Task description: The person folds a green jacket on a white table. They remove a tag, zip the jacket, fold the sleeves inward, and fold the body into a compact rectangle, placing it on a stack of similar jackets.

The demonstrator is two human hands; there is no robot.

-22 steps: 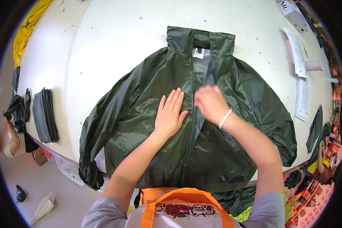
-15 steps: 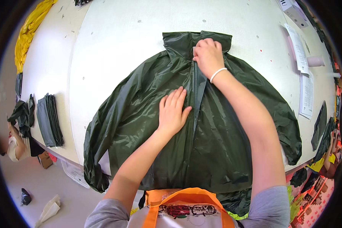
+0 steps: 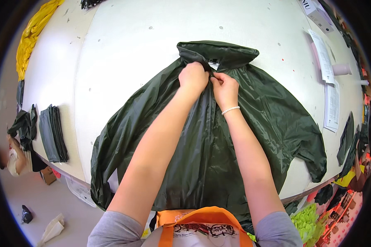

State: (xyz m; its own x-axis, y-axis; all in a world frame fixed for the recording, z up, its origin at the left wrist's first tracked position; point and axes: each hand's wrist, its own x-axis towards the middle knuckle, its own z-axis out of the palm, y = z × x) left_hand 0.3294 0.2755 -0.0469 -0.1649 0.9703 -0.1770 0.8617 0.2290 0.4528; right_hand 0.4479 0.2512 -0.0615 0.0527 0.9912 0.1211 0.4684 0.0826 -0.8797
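Observation:
A dark green raincoat (image 3: 264, 127) lies spread on the white table, its collar (image 3: 239, 55) away from me and its sleeves out to both sides. My left hand (image 3: 195, 77) is closed on the front just below the collar, knuckles up and fingertips hidden. Close beside it, my right hand (image 3: 226, 88) pinches the other side of the front opening between thumb and fingers. A small white label (image 3: 213, 65) shows inside the neck, just beyond both hands. Whether a zip pull lies in the fingers cannot be made out.
A stack of folded dark green garments (image 3: 52, 133) lies at the left, with yellow fabric (image 3: 32, 39) beyond it. At the right are printed sheets (image 3: 322, 57), a pale roll (image 3: 342, 68) and a white box (image 3: 317, 15). Another person's arm (image 3: 15, 150) shows at the far left.
My left hand has gone from lying flat on the coat's chest up to the neck and closed there. My right hand has come down from the collar, which has spread wider, revealing the label.

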